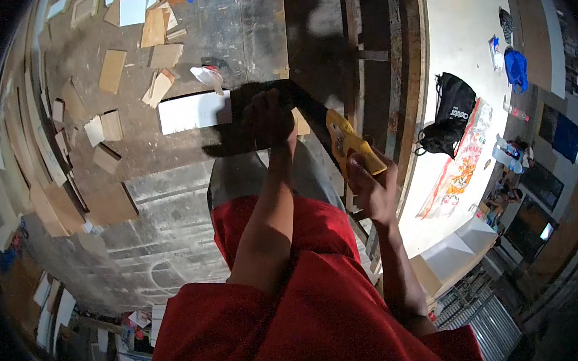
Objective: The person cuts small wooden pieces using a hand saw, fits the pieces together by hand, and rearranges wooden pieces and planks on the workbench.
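In my right hand (370, 185) is the yellow handle of a handsaw (352, 146), with the fingers wrapped round it. The saw's dark blade runs up and left toward my left hand (268, 118). That hand is in deep shadow near the blade's far end; its fingers and anything under them are hard to make out. Just left of it a white board (194, 113) lies on the floor, partly shaded. A small piece of light wood (300, 122) shows between my left hand and the blade.
Wood offcuts (112, 71) lie scattered at the upper left. Long beams (405, 72) run along my right side. Beyond them a pale surface holds a black drawstring bag (455, 105), a printed plastic sack (459, 168) and a blue item (515, 69).
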A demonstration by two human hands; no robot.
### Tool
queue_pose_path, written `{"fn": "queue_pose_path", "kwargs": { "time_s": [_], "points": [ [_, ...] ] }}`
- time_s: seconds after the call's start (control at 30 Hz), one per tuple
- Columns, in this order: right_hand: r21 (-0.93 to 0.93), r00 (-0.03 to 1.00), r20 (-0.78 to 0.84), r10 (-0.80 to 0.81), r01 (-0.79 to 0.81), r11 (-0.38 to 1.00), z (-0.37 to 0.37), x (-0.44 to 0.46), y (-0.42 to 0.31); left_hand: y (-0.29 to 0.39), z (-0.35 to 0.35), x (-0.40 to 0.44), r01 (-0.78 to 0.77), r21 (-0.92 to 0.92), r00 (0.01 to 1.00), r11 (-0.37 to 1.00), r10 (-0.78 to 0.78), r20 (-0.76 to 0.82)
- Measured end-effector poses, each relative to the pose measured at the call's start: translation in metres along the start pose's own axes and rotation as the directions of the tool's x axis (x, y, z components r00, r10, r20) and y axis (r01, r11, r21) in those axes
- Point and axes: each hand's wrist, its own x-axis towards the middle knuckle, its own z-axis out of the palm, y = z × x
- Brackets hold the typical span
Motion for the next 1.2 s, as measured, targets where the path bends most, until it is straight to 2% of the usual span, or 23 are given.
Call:
{"fn": "queue_pose_path", "kwargs": {
  "time_s": [0.1, 0.17, 0.2, 0.27, 0.37, 0.4, 0.5, 0.57, 0.6, 0.63, 0.67, 0.7, 0.77, 0.8, 0.83, 0.93, 1.1, 1.2],
  "points": [
    [-0.061, 0.999, 0.015, -0.041, 0.042, 0.997, 0.007, 0.001, 0.005, 0.001, 0.001, 0.002, 0.003, 0.002, 1.000, 1.000, -0.003, -0.002],
    [0.122, 0.974, -0.225, -0.018, 0.046, 0.991, 0.011, 0.008, 0.023, 0.002, -0.001, 0.002, 0.003, 0.010, 1.000, 1.000, -0.003, -0.001],
    [0.122, 0.974, -0.226, -0.018, 0.046, 0.992, 0.004, 0.011, 0.016, 0.002, -0.002, 0.002, 0.008, 0.016, 1.000, 1.000, -0.008, 0.004],
    [0.015, 0.998, 0.061, 0.007, -0.008, 1.000, -0.015, 0.016, -0.004, 0.004, -0.008, 0.002, 0.017, 0.037, 1.000, 0.999, -0.018, 0.013],
    [0.003, 0.993, 0.114, -0.010, 0.010, 1.000, -0.017, 0.013, -0.005, 0.002, -0.003, -0.003, 0.015, 0.037, 1.000, 0.999, -0.014, -0.009],
    [-0.040, 1.000, 0.009, -0.011, 0.011, 0.999, -0.012, 0.008, 0.003, 0.000, 0.005, -0.007, 0.008, 0.028, 1.000, 1.000, -0.007, -0.030],
    [-0.015, 0.996, -0.082, -0.043, 0.042, 0.999, -0.003, -0.011, 0.033, -0.013, 0.046, -0.025, -0.034, -0.016, 0.988, 0.999, 0.031, -0.153],
    [-0.031, 0.990, -0.134, -0.041, 0.037, 0.999, -0.004, -0.022, 0.053, -0.014, 0.035, -0.019, -0.044, -0.022, 0.980, 0.999, 0.039, -0.196],
    [-0.111, 0.976, -0.120, -0.182, 0.169, 0.979, -0.013, -0.023, 0.065, -0.005, 0.009, -0.008, 0.015, -0.036, 0.999, 0.999, -0.017, -0.049],
    [-0.086, 0.964, -0.118, -0.239, 0.230, 0.969, -0.011, -0.022, 0.060, -0.002, -0.003, -0.003, 0.076, -0.044, 0.993, 0.996, -0.071, 0.099],
    [-0.061, 0.948, -0.116, -0.296, 0.291, 0.955, -0.010, -0.022, 0.054, -0.003, -0.005, -0.002, 0.079, -0.043, 0.992, 0.996, -0.074, 0.098],
    [-0.062, 0.948, -0.118, -0.296, 0.291, 0.955, -0.010, -0.021, 0.037, -0.005, -0.003, -0.004, 0.068, -0.073, 0.995, 0.995, -0.063, 0.074],
    [0.049, 0.990, -0.075, -0.123, 0.127, 0.991, -0.012, -0.019, 0.011, -0.007, 0.006, -0.006, 0.037, -0.140, 0.999, 0.989, -0.034, 0.024],
    [-0.014, 0.976, -0.061, -0.210, 0.209, 0.978, -0.009, -0.017, 0.011, -0.006, 0.007, -0.004, 0.022, -0.172, 1.000, 0.985, -0.023, -0.004],
    [-0.015, 0.975, -0.062, -0.211, 0.211, 0.977, -0.004, -0.017, 0.015, -0.006, 0.008, -0.003, 0.010, -0.200, 0.999, 0.980, -0.016, -0.031],
    [0.050, 0.993, -0.069, -0.096, 0.099, 0.994, 0.020, -0.016, 0.028, -0.003, -0.003, -0.004, 0.038, -0.194, 0.999, 0.980, -0.036, 0.013],
    [0.058, 0.990, -0.093, -0.104, 0.109, 0.992, 0.031, -0.004, 0.044, -0.004, -0.005, 0.005, 0.018, -0.170, 1.000, 0.985, -0.015, 0.022],
    [0.018, 0.994, -0.097, -0.042, 0.044, 0.999, 0.034, -0.003, 0.036, -0.004, -0.001, 0.007, 0.013, -0.163, 1.000, 0.987, -0.010, 0.019]
  ]
}}
